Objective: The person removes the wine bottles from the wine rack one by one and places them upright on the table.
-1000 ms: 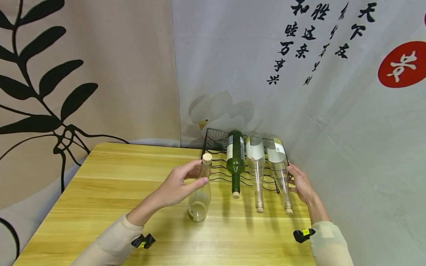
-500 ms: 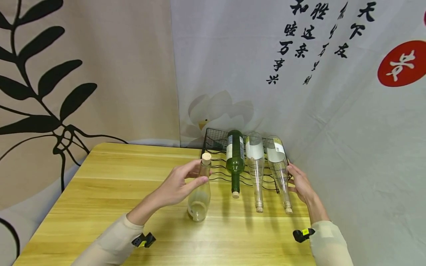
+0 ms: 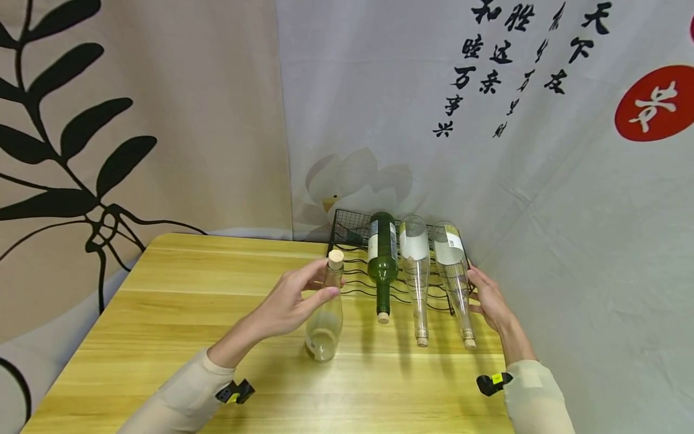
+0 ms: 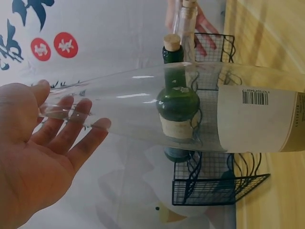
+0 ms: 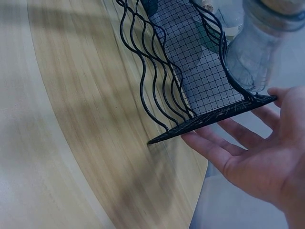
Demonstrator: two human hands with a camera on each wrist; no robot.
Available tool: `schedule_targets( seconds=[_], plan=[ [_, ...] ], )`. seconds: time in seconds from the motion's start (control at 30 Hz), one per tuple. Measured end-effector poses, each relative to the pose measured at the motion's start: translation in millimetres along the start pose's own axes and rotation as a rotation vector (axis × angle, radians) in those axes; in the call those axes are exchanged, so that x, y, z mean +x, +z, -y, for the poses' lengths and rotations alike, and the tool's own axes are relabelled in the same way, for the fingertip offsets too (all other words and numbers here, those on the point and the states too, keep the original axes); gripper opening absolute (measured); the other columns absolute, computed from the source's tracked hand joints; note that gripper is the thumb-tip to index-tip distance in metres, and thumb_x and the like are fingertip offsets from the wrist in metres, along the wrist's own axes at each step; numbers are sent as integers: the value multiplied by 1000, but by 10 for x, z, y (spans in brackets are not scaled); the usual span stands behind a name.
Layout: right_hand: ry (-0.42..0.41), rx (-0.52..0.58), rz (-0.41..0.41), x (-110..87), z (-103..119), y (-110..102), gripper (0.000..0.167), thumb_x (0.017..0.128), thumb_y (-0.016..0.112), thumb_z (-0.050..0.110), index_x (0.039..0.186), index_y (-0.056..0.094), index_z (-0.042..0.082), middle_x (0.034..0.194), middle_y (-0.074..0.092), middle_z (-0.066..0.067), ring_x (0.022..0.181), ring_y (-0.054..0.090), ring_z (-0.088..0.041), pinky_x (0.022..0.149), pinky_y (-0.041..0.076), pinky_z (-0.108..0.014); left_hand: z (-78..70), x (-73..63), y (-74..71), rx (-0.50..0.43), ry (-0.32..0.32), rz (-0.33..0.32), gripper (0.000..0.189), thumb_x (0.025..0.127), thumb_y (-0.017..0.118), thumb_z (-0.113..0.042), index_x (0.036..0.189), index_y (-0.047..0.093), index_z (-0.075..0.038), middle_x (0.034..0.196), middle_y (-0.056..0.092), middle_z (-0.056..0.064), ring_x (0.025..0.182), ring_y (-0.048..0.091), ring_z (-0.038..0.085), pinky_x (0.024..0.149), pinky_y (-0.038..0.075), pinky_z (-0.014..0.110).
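My left hand [image 3: 295, 299] holds a clear glass bottle [image 3: 323, 334] by its neck, thumb on one side and fingers on the other. The bottle stands upright on the table with a cork [image 3: 336, 259] in its mouth; its white label [image 4: 252, 117] shows in the left wrist view. To its right is a black wire wine rack [image 5: 209, 121]. My right hand [image 3: 490, 301] touches the rack's outer right side with fairly straight fingers, its thumb at the upper corner. On the rack lie a green bottle [image 3: 383, 265] and two clear bottles, all corked, necks toward me.
The wooden table [image 3: 179, 289] stretches left and in front of the rack. A printed cloth [image 3: 217, 120] hangs close behind the rack, and a pale cloth [image 3: 602, 271] borders the right side near my right hand. The rack's left slot holds no bottle.
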State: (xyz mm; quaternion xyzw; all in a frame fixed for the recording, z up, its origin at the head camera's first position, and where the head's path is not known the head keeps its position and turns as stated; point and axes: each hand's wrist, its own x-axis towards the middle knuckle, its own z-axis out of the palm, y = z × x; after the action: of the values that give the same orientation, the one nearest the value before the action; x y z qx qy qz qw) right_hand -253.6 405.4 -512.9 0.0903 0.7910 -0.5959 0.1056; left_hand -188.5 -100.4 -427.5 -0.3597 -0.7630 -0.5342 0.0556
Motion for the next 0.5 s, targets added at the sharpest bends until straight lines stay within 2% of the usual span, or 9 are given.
schedule_targets(
  seconds=[0.13,0.33,0.5],
  plan=[
    [-2,-3,3,6,-1,2,79,122,35,58,184,6,21,177,30,-21,112,69,-9,92,67,-31,-11,-2,-20,5,-3,-10,43,112,70,-9,154,61,-6,127,83,13,114,82,24,106,69,39],
    [4,-1,2,9,-1,2,77,122,36,57,185,7,23,167,39,-14,110,69,-10,90,67,-32,-27,4,-96,34,10,-42,39,112,70,-7,151,63,-6,123,84,10,109,82,19,104,70,38],
    [7,-15,10,7,-15,-3,77,122,34,58,185,6,24,178,27,-18,109,68,-9,88,66,-32,-54,3,-190,52,5,-64,39,111,70,-6,150,63,-6,122,84,8,111,82,21,104,70,40]
  ],
)
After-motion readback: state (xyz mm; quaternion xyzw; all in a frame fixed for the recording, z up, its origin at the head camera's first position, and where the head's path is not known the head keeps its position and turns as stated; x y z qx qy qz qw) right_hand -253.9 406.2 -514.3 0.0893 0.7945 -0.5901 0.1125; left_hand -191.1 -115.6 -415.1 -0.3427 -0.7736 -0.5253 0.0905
